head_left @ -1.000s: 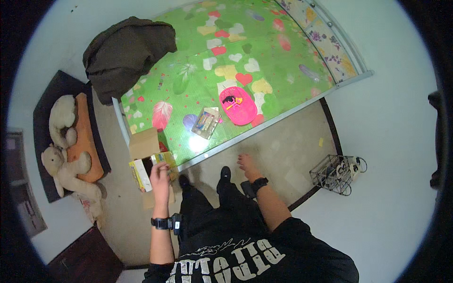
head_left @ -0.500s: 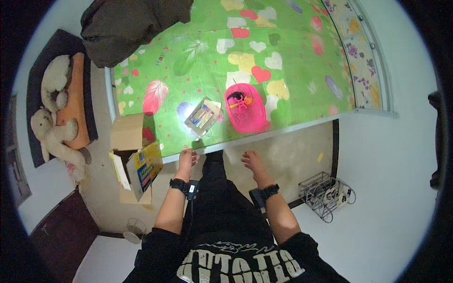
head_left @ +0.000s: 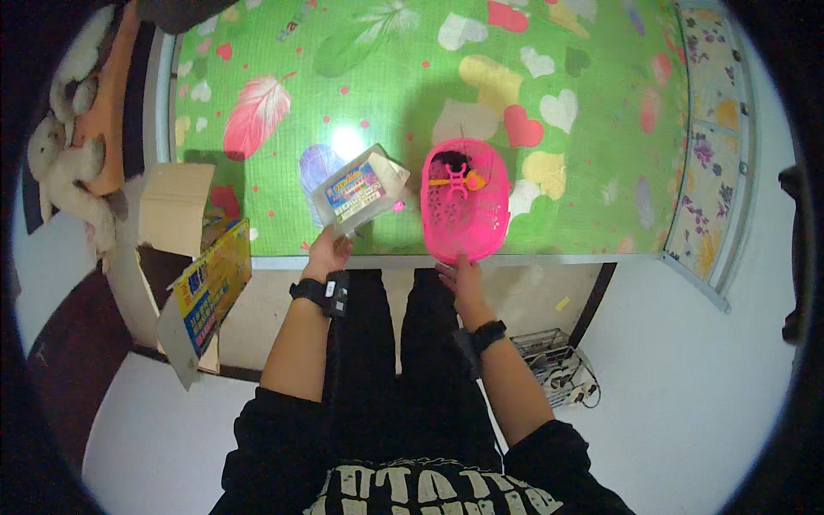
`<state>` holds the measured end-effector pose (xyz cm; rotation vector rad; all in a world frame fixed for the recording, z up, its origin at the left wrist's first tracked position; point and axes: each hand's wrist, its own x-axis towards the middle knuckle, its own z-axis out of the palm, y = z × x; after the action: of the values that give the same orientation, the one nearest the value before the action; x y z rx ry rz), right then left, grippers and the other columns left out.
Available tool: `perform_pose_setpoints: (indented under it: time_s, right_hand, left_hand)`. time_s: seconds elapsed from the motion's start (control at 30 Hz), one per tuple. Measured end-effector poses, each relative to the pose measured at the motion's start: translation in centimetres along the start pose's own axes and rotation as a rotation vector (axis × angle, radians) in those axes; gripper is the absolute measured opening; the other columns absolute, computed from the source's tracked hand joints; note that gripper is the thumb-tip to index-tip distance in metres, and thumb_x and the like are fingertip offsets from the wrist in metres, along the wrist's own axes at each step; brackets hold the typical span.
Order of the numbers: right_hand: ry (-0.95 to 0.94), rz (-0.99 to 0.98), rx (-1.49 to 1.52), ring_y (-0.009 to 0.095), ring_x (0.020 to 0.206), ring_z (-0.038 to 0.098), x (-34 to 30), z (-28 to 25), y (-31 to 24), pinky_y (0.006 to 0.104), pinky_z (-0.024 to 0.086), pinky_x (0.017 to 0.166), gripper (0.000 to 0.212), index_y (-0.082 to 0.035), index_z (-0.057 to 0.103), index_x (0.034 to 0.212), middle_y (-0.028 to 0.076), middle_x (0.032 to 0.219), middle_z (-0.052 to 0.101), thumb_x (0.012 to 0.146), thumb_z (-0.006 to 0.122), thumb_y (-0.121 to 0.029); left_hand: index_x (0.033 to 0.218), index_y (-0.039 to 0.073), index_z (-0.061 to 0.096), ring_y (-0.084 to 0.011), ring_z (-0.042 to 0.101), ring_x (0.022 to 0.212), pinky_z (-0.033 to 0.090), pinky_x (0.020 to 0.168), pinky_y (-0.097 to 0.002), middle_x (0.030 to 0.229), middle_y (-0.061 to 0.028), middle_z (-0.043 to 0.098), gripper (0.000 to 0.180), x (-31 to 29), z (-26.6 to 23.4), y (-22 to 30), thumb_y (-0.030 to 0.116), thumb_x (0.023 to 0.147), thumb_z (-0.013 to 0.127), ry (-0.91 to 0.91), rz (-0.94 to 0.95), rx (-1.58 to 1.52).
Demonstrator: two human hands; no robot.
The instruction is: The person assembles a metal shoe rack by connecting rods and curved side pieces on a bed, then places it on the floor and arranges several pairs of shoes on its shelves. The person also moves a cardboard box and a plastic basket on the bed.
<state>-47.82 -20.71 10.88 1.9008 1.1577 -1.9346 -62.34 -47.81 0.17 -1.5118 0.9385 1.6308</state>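
Observation:
My left hand (head_left: 330, 252) is at the near corner of a clear plastic box (head_left: 360, 190) with a colourful printed label, its thumb and fingers closed around that corner. A pink plastic basket (head_left: 464, 230) with small holes stands to the right, close to the bed's front edge. At its near rim, my right hand (head_left: 464, 280) grips with the fingertips, the thumb to the left. Inside the basket lie a dark item (head_left: 450, 160), a pink piece (head_left: 457, 178) and a yellow-orange piece (head_left: 475, 180). Beside the plastic box is a small pink object (head_left: 398, 206).
An open cardboard box (head_left: 210, 292) with a yellow and blue side stands at the left, against the green patterned bed surface (head_left: 360, 94). Stuffed toys (head_left: 73, 167) sit farther left. A wire rack (head_left: 549, 365) is low on the right. A flowered panel (head_left: 705, 129) borders the bed's right side.
Both hands have moved forward, from short of the bed edge to the plastic box and the basket. My view has come closer to the bed. The basket's near end now reaches the edge.

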Motion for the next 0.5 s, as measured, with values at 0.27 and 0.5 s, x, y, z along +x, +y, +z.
perform_pose_setpoints:
  time_s: [0.27,0.5]
  right_hand:
    - [0.071,-0.351,-0.377,0.022,0.083,0.071,6.7,-2.5,-5.2,0.0327,0.057,0.064,0.054,-0.005,0.028,0.148,0.012,0.106,0.067,0.104,0.054,-0.024]
    - [0.022,-0.437,-0.326,0.02,0.084,0.067,10.3,-3.8,-14.0,0.0335,0.058,0.069,0.05,-0.002,0.039,0.139,0.009,0.102,0.065,0.103,0.057,-0.031]
  left_hand:
    - [0.105,0.003,0.056,-0.0203,0.064,0.084,0.058,0.068,-0.0282,0.094,-0.0086,0.063,0.015,-5.3,0.4,2.6,0.018,0.104,0.056,-0.182,0.207,-0.174]
    - [0.108,0.001,0.056,-0.0225,0.065,0.091,0.061,0.078,-0.0313,0.102,-0.0115,0.063,0.017,-5.8,0.4,2.4,0.017,0.103,0.059,-0.238,0.205,-0.263]
